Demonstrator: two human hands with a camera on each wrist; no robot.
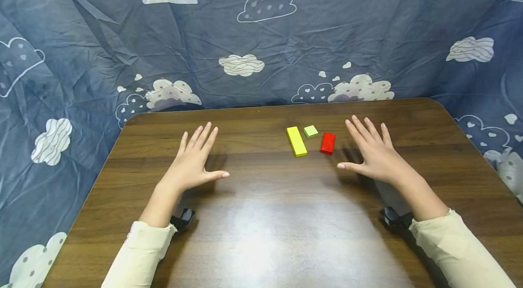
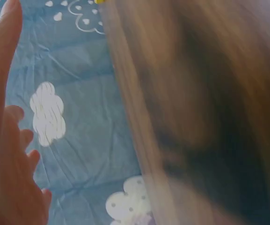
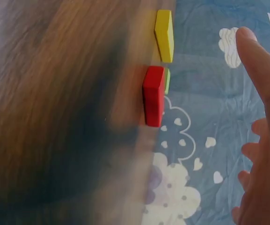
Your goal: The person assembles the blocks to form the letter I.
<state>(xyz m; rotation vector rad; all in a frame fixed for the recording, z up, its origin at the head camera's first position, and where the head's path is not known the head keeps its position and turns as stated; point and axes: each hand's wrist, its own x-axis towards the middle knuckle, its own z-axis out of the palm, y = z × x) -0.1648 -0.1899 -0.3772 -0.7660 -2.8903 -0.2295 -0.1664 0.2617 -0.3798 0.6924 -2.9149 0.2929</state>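
Observation:
Three blocks lie on the table right of its middle in the head view: a long yellow block (image 1: 296, 141), a small light green block (image 1: 310, 131) and a red block (image 1: 328, 143). My right hand (image 1: 376, 154) hovers just right of the red block, fingers spread and holding nothing. On the left, my left hand (image 1: 192, 161) is held over the wood with spread fingers, apart from every block. In the right wrist view the red block (image 3: 154, 96) partly hides the green block (image 3: 167, 80); the yellow block (image 3: 164, 36) stands beyond. Only a yellow corner (image 2: 99, 1) shows in the left wrist view.
The brown wooden table (image 1: 261, 188) has a rounded far right corner. Behind it hangs a blue cloud-patterned cloth (image 1: 261, 38). Dark wrist devices (image 1: 184, 220) sit at both cream sleeves. A bright glare lies on the near part of the tabletop.

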